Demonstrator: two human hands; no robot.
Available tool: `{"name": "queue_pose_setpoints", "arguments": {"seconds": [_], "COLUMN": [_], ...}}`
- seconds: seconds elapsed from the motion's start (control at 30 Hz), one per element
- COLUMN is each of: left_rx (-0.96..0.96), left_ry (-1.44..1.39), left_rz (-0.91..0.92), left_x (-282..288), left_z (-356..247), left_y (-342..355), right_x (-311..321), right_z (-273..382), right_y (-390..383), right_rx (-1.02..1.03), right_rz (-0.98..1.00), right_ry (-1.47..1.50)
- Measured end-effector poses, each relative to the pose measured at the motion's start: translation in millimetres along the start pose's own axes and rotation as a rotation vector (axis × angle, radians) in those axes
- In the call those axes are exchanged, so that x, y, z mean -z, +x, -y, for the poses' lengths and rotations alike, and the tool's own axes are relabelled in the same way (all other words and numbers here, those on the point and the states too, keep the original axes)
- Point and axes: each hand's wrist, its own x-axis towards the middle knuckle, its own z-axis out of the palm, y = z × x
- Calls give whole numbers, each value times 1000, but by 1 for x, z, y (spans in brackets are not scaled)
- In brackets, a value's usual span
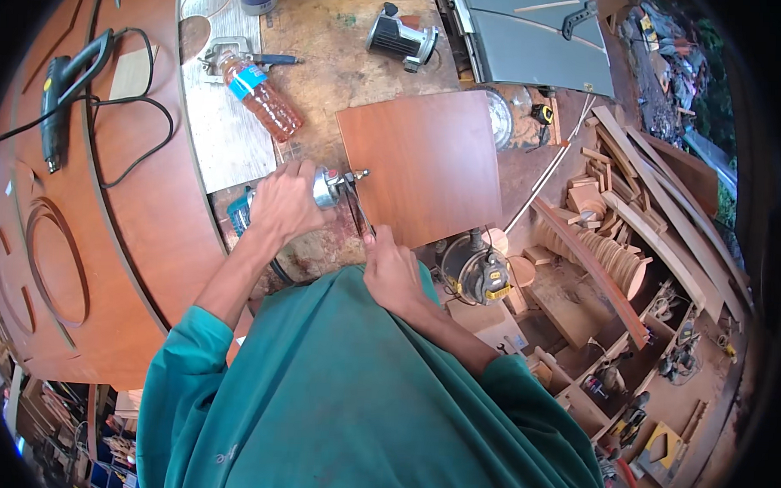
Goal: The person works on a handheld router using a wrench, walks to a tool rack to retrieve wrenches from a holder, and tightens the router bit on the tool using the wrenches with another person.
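My left hand is wrapped round a trim router, which lies on its side with its teal end to the left. Its small bit points right, over the near-left corner area of a reddish-brown wood panel. Closed round the near end of a thin metal wrench is my right hand. The wrench reaches up toward the router's collet; whether its jaw is seated there is too small to tell. Part of the router's body is hidden under my left fingers.
A bottle of reddish liquid lies left of the panel, and a router base stands beyond it. A heat gun with a looping cord rests on the left sheets. At right are a round power tool and stacked wood offcuts.
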Motion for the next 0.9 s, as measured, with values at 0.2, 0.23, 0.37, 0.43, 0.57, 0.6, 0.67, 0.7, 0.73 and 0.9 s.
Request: {"name": "queue_pose_setpoints", "arguments": {"seconds": [0.2,0.23,0.37,0.43,0.57,0.6,0.67,0.7,0.73,0.9], "left_rx": [-31,-77,-223,-230,-62,-60,323,337,342,395], "left_ry": [39,45,167,118,-167,-157,-206,-121,-120,-185], "left_rz": [-25,-102,-318,-533,-458,-462,-66,-50,-54,-111], "left_x": [-7,-11,-18,-20,-47,-51,-56,-77,-83,-113], "left_z": [6,7,-4,-18,-28,-33,-54,-49,-51,-51], "left_y": [-4,-7,-14,-27,-63,-63,-62,-55,-47,-44], "right_x": [-8,-9,-9,-7,14,24,34,36,37,50], "right_z": [-8,-9,-12,-17,-24,-24,-29,-33,-37,-50], "right_y": [5,6,5,4,-6,-11,-18,-20,-21,-17], "right_rx": [106,112,43,15,33,29,10,-17,-12,128], "right_rz": [-51,-53,11,31,78,132,137,142,144,51], "right_ry": [22,28,-4,-12,47,6,2,-6,-6,41]}}
